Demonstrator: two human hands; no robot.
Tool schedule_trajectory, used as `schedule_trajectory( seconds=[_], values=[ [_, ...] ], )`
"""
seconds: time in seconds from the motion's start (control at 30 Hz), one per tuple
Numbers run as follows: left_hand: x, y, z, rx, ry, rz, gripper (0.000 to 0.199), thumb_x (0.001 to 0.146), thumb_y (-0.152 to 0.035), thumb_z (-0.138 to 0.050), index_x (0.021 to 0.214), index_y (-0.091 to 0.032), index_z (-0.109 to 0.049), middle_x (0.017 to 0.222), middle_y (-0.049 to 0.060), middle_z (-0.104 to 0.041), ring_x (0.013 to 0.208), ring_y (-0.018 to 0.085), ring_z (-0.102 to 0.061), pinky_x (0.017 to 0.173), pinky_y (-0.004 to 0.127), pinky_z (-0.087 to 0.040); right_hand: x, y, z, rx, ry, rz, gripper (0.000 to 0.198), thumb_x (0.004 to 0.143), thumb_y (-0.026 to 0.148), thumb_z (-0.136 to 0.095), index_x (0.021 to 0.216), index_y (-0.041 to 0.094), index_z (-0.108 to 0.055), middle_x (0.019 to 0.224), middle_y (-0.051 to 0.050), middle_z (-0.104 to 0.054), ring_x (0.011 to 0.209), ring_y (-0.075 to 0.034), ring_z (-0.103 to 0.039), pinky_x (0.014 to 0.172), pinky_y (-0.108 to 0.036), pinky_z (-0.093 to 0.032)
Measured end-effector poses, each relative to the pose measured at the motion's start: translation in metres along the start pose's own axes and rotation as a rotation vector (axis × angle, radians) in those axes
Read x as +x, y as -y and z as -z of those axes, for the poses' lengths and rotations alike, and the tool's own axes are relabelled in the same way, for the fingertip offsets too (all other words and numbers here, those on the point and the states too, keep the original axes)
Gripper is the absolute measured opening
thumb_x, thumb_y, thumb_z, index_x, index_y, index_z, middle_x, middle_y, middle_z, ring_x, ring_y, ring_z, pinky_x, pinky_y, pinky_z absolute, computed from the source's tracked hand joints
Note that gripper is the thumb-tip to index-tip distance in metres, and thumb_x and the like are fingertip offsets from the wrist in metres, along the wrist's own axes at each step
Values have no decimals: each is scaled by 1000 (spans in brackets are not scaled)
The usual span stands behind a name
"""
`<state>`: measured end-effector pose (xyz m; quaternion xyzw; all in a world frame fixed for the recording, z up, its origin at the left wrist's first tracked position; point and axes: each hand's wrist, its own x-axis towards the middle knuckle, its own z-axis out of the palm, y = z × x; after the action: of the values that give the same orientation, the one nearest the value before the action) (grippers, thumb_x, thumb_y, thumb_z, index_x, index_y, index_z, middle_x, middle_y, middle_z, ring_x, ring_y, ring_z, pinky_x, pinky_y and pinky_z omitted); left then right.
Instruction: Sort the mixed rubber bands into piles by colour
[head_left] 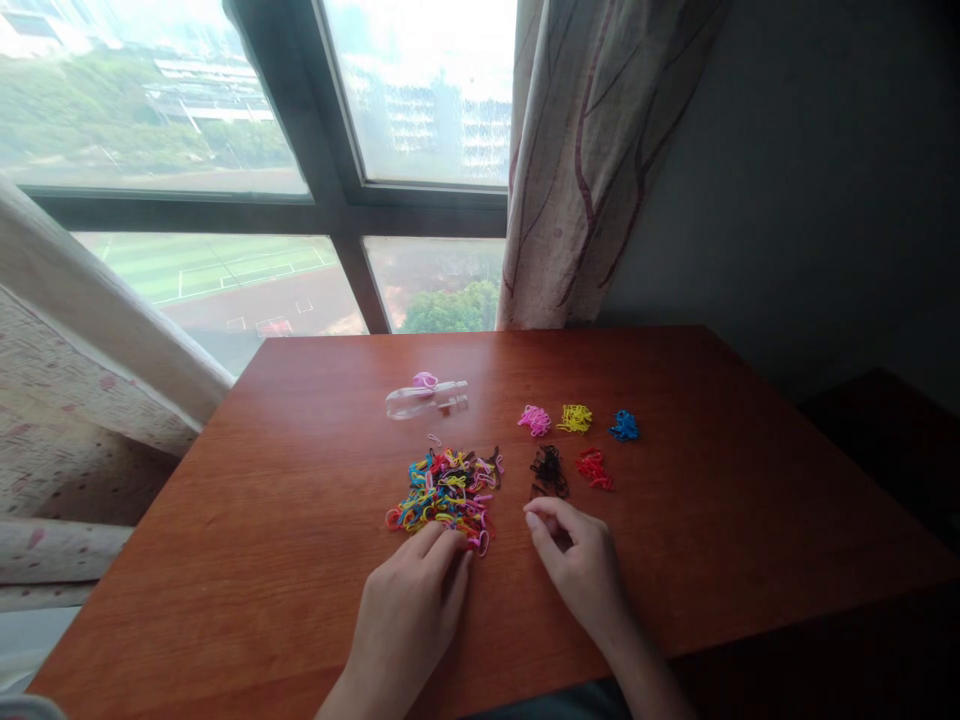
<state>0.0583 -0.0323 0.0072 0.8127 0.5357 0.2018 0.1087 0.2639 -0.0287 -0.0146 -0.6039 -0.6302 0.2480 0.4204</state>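
In the head view, a mixed heap of small elastic bands (450, 482) lies on the wooden desk (300, 540), in front of a clear plastic container (412, 403) with a pink item (425, 380) at it. One loose pale band (434, 440) sits between heap and container. To the right are five single-colour groups: pink bands (535, 420), yellow bands (575, 418) and blue bands (624, 426) in the far row, black bands (550, 470) and red bands (595, 468) nearer.

The left hand (412, 595) is at the heap's near edge, fingers curled down and thumb close beside them; its grip looks nearly closed, but whether a band is caught in it I cannot tell. The right hand (585, 565) is just below the black bands, thumb and forefinger bent together at the tips; I cannot tell whether its grip has hold of anything.

The work in hand seems to be handling bands singly. A light fingertip pinch on one exposed loop should serve best, drawn out slowly, since the heap looks tangled and neighbours could drag along. Keeping the wrists low and clear of the groups should avoid scattering them.
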Motion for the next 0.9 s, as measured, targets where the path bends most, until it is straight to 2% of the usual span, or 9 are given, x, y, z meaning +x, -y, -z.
schedule_trajectory(
  seconds=[0.27,0.4,0.63,0.9],
  values=[
    [-10,10,5,-141,7,50,12,93,-25,-51,91,-25,-63,83,0,-68,72,16,-67,61,23,-47,1,1,1,-5,0,9,22,92,30,-52,84,19,-70,61,2,-59,53,-12,-55,52,-20,-42],
    [-14,12,9,-226,11,82,12,93,-26,-53,88,-24,-64,78,-1,-67,66,14,-64,58,22,-46,1,1,0,-2,-3,9,21,92,28,-52,84,19,-70,61,2,-59,53,-12,-55,52,-20,-42],
    [-7,9,11,-389,25,159,16,92,-27,-54,82,-21,-64,69,-2,-64,58,12,-57,55,21,-43,0,2,0,5,15,-4,20,92,28,-53,85,19,-69,62,2,-60,54,-12,-55,53,-19,-42],
    [-1,4,11,-447,20,144,17,92,-28,-54,80,-20,-62,68,-1,-62,58,12,-54,55,21,-41,-2,0,-2,19,42,6,16,91,24,-54,87,20,-69,65,1,-62,56,-12,-57,54,-20,-41]
  ],
)
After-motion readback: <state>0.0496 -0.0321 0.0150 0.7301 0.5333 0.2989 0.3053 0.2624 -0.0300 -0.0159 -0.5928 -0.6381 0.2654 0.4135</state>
